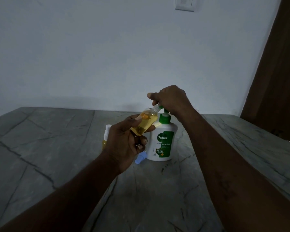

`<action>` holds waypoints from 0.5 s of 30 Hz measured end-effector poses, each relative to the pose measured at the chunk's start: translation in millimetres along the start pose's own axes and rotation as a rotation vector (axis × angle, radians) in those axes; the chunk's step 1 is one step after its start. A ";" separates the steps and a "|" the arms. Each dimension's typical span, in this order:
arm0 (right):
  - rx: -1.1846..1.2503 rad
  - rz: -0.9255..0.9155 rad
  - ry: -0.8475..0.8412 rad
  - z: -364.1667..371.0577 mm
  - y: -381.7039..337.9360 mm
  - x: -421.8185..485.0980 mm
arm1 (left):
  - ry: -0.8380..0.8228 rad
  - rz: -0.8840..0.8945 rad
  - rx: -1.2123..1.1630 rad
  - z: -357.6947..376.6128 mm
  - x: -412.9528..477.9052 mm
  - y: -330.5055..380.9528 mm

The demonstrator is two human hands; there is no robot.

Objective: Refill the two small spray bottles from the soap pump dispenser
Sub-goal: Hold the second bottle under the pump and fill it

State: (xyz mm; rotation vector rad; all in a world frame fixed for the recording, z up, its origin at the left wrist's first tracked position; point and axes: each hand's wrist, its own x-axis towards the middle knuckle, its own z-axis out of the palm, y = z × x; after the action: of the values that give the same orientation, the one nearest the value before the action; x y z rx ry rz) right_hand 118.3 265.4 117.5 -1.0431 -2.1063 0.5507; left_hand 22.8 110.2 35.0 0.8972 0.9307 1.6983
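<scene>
Left fingers [141,140]: curling round the lower half of the small bottle [146,121] and grasping it in the air, with the thumb lying along its upper side.
Right fingers [150,95]: curling down over the green pump head [161,107] and grasping it from above, with 1 fingertip sticking out to the left.
Small bottle: tilting with its open, capless neck pointing up and right and meeting the spout tip of the pump head; yellow liquid is showing inside.
Left hand [124,143]: hovering just left of the soap dispenser [162,141], with the forearm reaching in from the lower left.
Right hand [172,99]: sitting on top of the dispenser, with the forearm coming in from the lower right.
Soap dispenser: standing upright on the surface [57,148], showing a white body and a green label.
2nd bottle [104,143]: standing upright behind the left hand, mostly hidden, showing a white top and yellow liquid.
Blue spray cap [139,159]: lying on its side at the dispenser's left base.
Surface: showing grey stone with dark veins and reaching back to a pale wall [90,56].
</scene>
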 end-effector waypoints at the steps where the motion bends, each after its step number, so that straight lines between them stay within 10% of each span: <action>1: 0.031 0.015 -0.016 -0.4 0.1 -1.0 | 0.000 0.001 -0.001 -0.1 0.0 0.0; 15: 0.052 0.030 -0.025 2.4 4.2 -2.9 | 0.016 -0.001 0.015 -0.1 -1.0 -2.1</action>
State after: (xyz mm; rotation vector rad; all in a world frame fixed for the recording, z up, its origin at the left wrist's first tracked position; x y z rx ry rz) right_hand 119.8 265.4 112.1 -1.0449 -2.0899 0.6332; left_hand 23.7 109.7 32.9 0.8940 0.9553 1.7021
